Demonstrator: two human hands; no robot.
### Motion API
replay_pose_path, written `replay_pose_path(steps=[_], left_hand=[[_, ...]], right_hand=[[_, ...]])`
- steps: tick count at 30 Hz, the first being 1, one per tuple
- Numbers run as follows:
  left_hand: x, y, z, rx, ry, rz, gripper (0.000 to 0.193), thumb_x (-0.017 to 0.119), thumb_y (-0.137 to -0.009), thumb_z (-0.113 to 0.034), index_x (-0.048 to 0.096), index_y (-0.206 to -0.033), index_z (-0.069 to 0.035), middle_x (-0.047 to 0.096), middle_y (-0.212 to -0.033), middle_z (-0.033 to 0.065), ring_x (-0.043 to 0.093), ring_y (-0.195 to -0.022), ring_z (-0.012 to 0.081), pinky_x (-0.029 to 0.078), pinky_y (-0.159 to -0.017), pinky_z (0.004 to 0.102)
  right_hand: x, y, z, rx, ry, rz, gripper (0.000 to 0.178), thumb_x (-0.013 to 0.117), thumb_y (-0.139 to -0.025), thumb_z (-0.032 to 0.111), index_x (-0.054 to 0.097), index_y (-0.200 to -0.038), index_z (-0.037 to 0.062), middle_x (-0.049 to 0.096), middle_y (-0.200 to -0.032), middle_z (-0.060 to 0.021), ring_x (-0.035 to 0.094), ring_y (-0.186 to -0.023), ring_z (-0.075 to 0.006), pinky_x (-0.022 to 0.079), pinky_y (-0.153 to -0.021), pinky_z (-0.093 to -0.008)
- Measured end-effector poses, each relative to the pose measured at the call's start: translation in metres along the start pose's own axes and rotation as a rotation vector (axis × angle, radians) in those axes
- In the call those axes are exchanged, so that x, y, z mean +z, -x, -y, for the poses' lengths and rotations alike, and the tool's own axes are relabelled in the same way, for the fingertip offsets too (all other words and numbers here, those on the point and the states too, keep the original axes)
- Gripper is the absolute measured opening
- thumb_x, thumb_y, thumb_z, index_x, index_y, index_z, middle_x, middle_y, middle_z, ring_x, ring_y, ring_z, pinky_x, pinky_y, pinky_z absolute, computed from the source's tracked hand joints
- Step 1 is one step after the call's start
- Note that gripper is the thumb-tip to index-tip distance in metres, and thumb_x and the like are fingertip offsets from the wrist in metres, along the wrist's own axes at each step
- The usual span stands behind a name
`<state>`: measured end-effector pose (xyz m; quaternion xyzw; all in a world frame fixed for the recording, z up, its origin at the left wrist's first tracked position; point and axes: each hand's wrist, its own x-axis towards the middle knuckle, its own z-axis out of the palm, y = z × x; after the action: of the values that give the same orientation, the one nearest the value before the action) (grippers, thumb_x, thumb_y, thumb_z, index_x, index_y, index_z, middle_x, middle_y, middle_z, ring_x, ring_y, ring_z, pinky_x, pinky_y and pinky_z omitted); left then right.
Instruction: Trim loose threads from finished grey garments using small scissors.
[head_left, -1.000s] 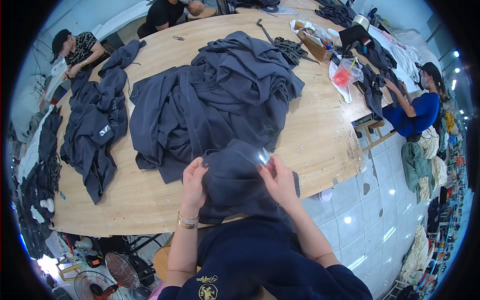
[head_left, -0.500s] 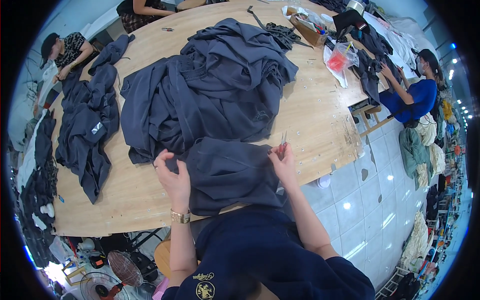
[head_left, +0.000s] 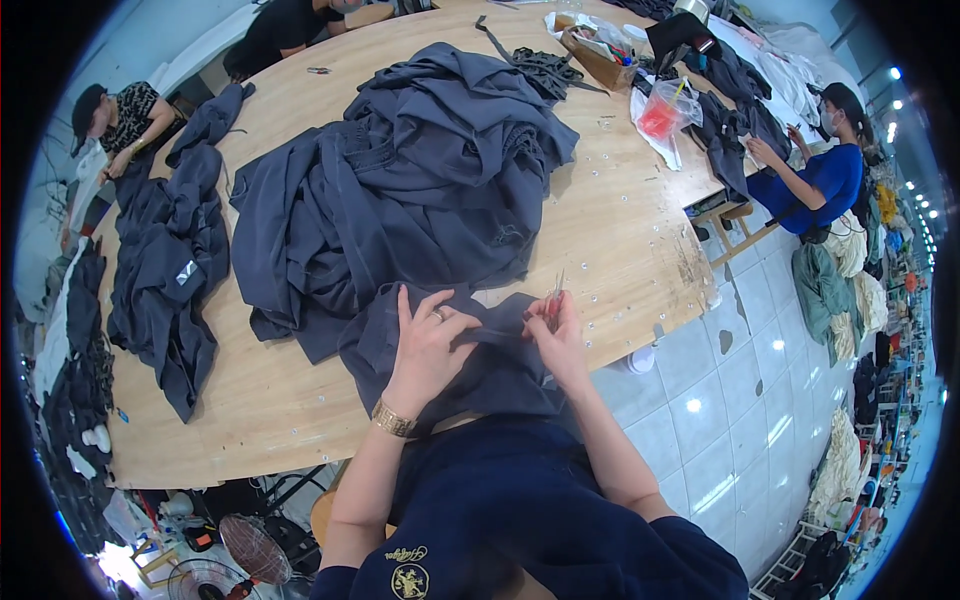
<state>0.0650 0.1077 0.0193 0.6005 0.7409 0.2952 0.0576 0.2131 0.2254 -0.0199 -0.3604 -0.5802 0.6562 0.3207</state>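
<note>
A dark grey garment lies at the table's near edge in front of me, its cloth rumpled into folds. My left hand rests on it with fingers spread, a ring and a gold bracelet showing. At the garment's right side my right hand is closed around small thread snips, whose metal tips point away from me. Its thumb and finger also meet at the cloth's edge; whether they pinch it I cannot tell. Just beyond lies a big heap of dark grey garments.
More dark garments lie to the left on the wooden table. Another pair of snips lies at the far side. A red drink in a plastic cup stands at the far right. Several co-workers sit around; a fan stands below left.
My left hand has moved right and come down onto the garment, which is now more bunched. My right hand keeps the snips and has shifted slightly left and down.
</note>
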Motion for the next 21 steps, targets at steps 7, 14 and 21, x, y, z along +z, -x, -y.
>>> replay_pose_path(steps=[7,14,21], left_hand=[[-0.014,0.006,0.002,-0.18,0.34,-0.18,0.02,0.068,-0.063,-0.003,0.063,-0.081,-0.008,0.061,-0.08,0.0048,0.057,-0.095,0.0238,0.024,-0.104,0.046],[-0.019,0.013,0.003,-0.199,0.426,-0.39,0.018,0.067,-0.064,0.0,0.059,-0.079,-0.005,0.061,-0.079,0.0077,0.06,-0.087,0.0247,0.036,-0.096,0.0423],[-0.018,0.015,0.005,-0.14,0.443,-0.428,0.018,0.066,-0.064,0.002,0.058,-0.078,-0.004,0.061,-0.08,0.0085,0.061,-0.087,0.0255,0.039,-0.092,0.041]], right_hand=[[0.025,0.022,0.031,-0.146,0.174,0.179,0.018,0.06,-0.081,0.005,0.043,-0.086,0.0037,0.048,-0.065,0.0,0.045,-0.056,-0.0063,0.037,-0.051,-0.0213],[0.03,0.035,0.046,-0.306,0.632,0.281,0.027,0.061,-0.084,0.027,0.047,-0.079,0.0038,0.051,-0.056,-0.0084,0.053,-0.048,-0.0242,0.039,-0.045,-0.0314],[0.034,0.037,0.047,-0.435,0.749,0.248,0.022,0.063,-0.081,0.022,0.05,-0.077,0.0045,0.055,-0.06,-0.01,0.057,-0.052,-0.0267,0.042,-0.046,-0.0334]])
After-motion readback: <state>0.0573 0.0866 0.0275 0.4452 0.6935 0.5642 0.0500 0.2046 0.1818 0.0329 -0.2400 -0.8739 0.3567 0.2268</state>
